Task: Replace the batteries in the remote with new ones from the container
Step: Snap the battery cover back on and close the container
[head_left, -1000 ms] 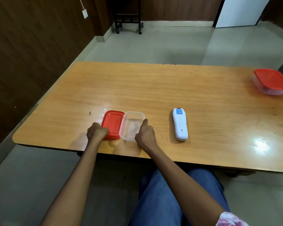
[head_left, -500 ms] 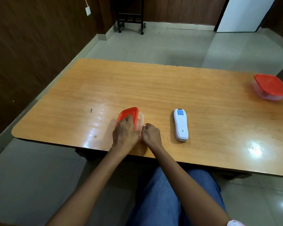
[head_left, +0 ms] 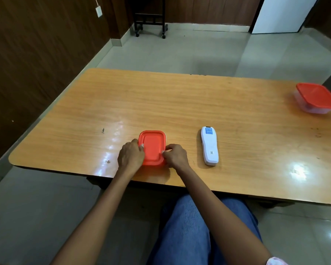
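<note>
Lower centre, near worktop [head_left: 180,104] edge: left hand [head_left: 130,156] and right hand [head_left: 176,156] each in a curled grip pinching the small container's red lid [head_left: 152,147], box beneath hidden. Just right: white remote [head_left: 209,145], back up, long axis near-far. Upper right: second container [head_left: 316,97], partly cropped.

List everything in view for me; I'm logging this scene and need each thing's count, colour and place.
small container: 1, red lid on top, near table edge, between both hands
remote: 1, white, face down, right of small container
large container: 1, clear with red lid, far right
table: 1, orange wood
cart: 1, black, on floor beyond table
left hand: fingers on lid's left edge
right hand: fingers on lid's right edge
</note>
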